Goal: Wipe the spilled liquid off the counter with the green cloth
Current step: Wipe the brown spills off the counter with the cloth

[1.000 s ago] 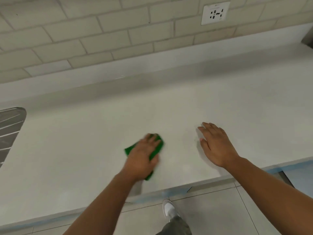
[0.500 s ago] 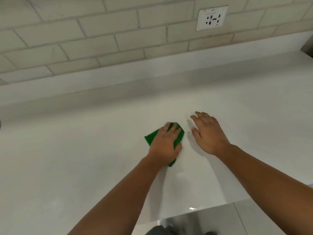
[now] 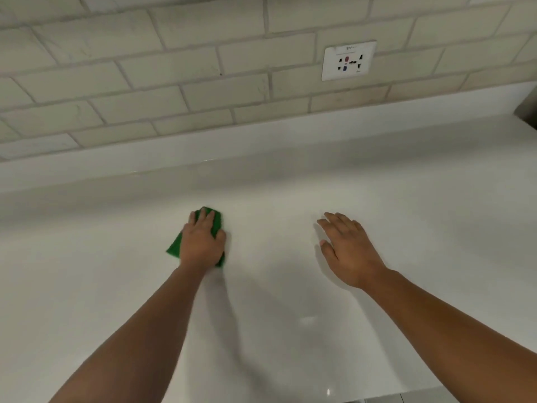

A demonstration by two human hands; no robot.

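Green cloth (image 3: 213,225) under left hand (image 3: 203,242), seemingly pressed flat, counter (image 3: 87,286).

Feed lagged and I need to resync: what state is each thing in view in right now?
counter: glossy, no spill discernible.
left hand: fingers extended, pressing the green cloth down.
green cloth: flat on counter, mostly covered.
right hand: fingers spread, on bare counter, apart from cloth.
wall socket: nothing plugged in.

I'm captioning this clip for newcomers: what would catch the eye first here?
The green cloth stands out mid-counter, pressed flat under the left hand. The right hand lies open on the white counter beside it. A white socket sits on the tiled wall above.
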